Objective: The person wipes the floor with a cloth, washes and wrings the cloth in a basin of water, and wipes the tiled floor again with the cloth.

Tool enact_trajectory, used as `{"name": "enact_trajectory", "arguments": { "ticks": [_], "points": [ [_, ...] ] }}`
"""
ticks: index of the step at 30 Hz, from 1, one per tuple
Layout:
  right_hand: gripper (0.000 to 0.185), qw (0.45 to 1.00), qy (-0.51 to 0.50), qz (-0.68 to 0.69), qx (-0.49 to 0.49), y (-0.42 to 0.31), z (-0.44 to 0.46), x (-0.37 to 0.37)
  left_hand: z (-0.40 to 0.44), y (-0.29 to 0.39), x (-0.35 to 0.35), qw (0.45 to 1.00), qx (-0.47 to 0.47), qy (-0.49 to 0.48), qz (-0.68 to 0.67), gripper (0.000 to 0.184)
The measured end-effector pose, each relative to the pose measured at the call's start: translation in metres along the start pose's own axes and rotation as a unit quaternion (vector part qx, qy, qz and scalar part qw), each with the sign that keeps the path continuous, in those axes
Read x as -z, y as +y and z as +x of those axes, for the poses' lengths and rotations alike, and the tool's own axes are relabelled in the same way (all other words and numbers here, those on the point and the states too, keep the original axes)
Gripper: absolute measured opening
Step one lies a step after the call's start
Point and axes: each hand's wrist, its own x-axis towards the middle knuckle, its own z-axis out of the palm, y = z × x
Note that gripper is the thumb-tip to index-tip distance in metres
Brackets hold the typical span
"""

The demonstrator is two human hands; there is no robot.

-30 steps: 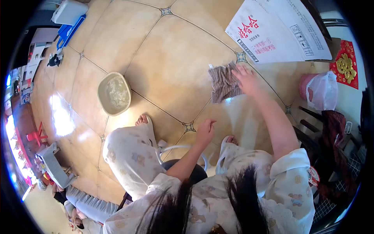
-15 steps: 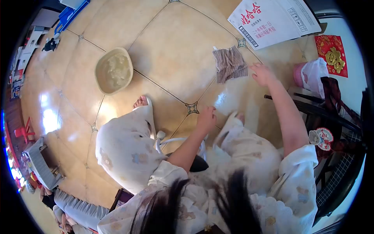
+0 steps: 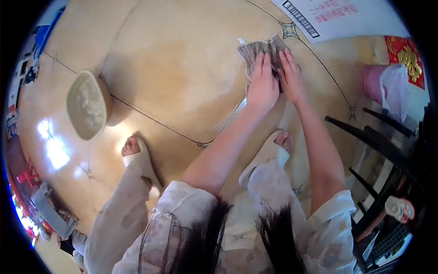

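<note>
A brown striped cloth lies on the tiled floor, its middle bunched into a raised fold. My left hand is on the near part of the cloth, fingers long over the fabric and thumb side toward the other hand. Close beside it, my right hand grips the cloth's right part, fingertips on top. Both palms and the cloth's near edge are mostly hidden beneath the hands. A small white tag sticks out at the cloth's far left corner.
A beige basin with water stands at left. At upper right are a white carton, a pink bin with a plastic bag, and a red packet with gold lettering. Black chair legs jut in from the right. My slippered feet flank the middle.
I have stood up or leaned forward, and both hands have reached onto the cloth, which is now bunched. The basin appears farther left and the carton farther up in view.
</note>
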Motion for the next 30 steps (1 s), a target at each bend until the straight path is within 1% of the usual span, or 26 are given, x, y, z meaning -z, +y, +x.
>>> {"name": "enact_trajectory", "arguments": {
  "ticks": [2,3,4,7,8,9,11,12,13,17,21,23,26,30],
  "points": [
    [0.053,0.999,-0.003,0.029,0.014,0.015,0.018,-0.005,0.033,-0.013,-0.024,0.999,0.003,0.044,0.029,0.062],
    [0.054,0.999,-0.008,0.05,0.015,0.014,0.021,-0.01,0.036,-0.021,-0.031,0.997,0.01,0.061,0.049,0.062],
    [0.055,0.997,-0.031,0.065,0.006,0.016,0.023,-0.01,0.031,-0.028,-0.036,0.995,0.0,0.057,0.08,0.061],
    [0.057,0.997,-0.055,-0.046,-0.001,0.012,0.016,-0.024,0.022,-0.046,-0.025,0.982,-0.026,0.056,0.18,0.06],
    [0.061,0.997,-0.043,-0.061,0.007,0.008,0.007,-0.034,0.014,-0.051,-0.017,0.975,-0.028,0.049,0.216,0.059],
    [0.062,0.993,-0.05,-0.103,-0.014,-0.006,0.004,-0.04,0.005,-0.058,-0.008,0.966,-0.031,0.045,0.254,0.059],
    [0.065,0.979,-0.061,-0.184,-0.057,-0.04,-0.005,-0.049,-0.015,-0.066,0.015,0.956,-0.032,0.053,0.287,0.056],
    [0.067,0.986,-0.039,-0.161,-0.035,-0.051,-0.011,-0.057,-0.027,-0.071,0.031,0.953,-0.031,0.053,0.297,0.055],
    [0.068,0.986,-0.043,-0.157,-0.023,-0.066,-0.016,-0.061,-0.038,-0.076,0.046,0.95,-0.032,0.055,0.304,0.055],
    [0.069,0.989,-0.064,-0.133,0.016,-0.133,-0.043,-0.082,-0.102,-0.096,0.101,0.939,-0.011,0.076,0.335,0.055],
    [0.068,0.988,-0.113,-0.096,0.051,-0.208,-0.089,-0.094,-0.185,-0.113,0.139,0.924,0.049,0.105,0.363,0.055],
    [0.067,0.984,-0.14,-0.082,0.071,-0.237,-0.12,-0.098,-0.235,-0.121,0.147,0.915,0.075,0.121,0.377,0.055],
    [0.067,0.977,-0.172,-0.054,0.112,-0.268,-0.168,-0.104,-0.303,-0.124,0.152,0.902,0.138,0.126,0.389,0.055],
    [0.066,0.96,-0.225,-0.028,0.167,-0.291,-0.236,-0.11,-0.39,-0.133,0.138,0.882,0.18,0.15,0.409,0.055]
  ]
}}
